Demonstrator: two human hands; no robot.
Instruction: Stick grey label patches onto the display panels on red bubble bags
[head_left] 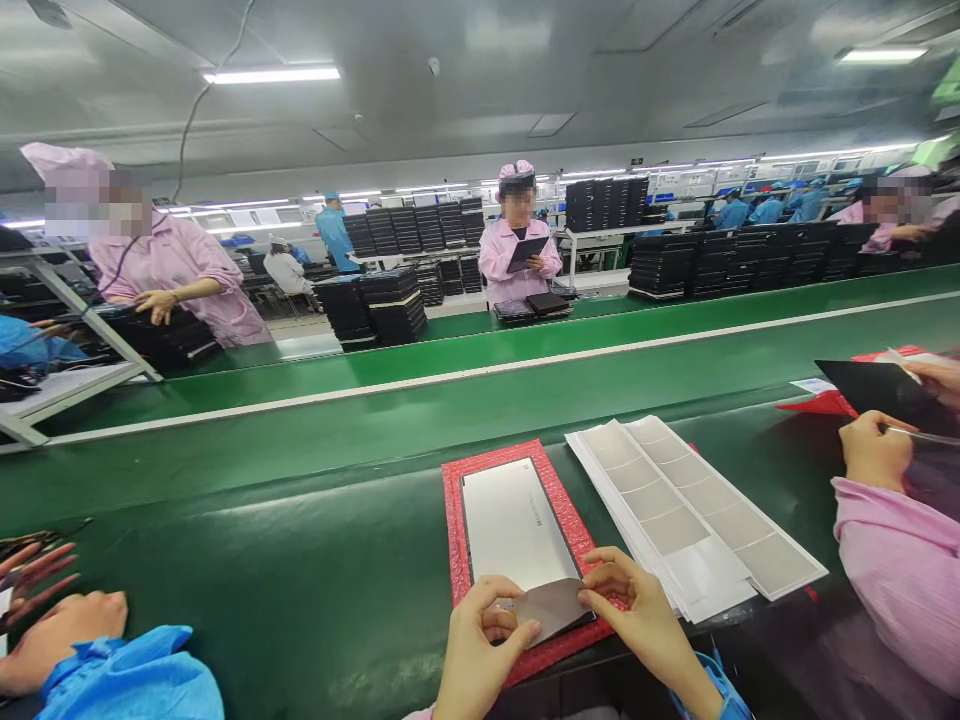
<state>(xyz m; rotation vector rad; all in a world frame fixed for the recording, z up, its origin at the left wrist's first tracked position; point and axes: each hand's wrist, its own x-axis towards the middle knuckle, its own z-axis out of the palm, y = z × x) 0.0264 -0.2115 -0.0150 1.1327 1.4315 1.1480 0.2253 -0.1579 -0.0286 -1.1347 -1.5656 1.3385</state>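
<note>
The left hand and right hand pinch a grey film sheet by its sides at lower centre, over the near end of a display panel whose long axis runs away from them.

Red pebbled mat, black-edged white panel

Before me, one green counter. On it: one red foam pad bearing a display panel; just beside, one stack of white sheets with grey rectangles; farther right, a second red pad under a black panel.
</note>
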